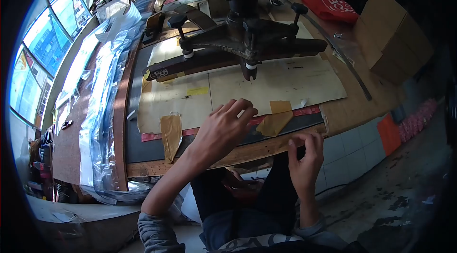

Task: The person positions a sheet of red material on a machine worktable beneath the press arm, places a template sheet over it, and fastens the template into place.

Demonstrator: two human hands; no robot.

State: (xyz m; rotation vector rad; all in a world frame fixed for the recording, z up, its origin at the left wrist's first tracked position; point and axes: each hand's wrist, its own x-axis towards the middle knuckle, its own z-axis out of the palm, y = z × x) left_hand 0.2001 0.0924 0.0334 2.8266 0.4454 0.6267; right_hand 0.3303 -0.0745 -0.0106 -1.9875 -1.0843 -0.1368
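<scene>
My left hand [224,127] reaches over the front part of a large cream sheet [166,105], its fingers loosely bent and a little apart, with nothing visible in them. Underneath its palm runs a pink-red strip [190,131] along the sheet's front edge. At the wooden table edge [233,158], my right hand [308,160] has thumb and forefinger brought together; whatever is between them is too small to make out. Brown tape [171,136] lies across the strip left of my left hand. Another brown tape piece [276,123] sits between my hands.
A dark metal press frame [247,39] with a long bar [176,68] spans the sheet. Clear plastic film [102,105] lies along the left. A cardboard box [395,39] and a red bag [329,8] stand at the right. A thin strip [354,74] curves along the table's right side.
</scene>
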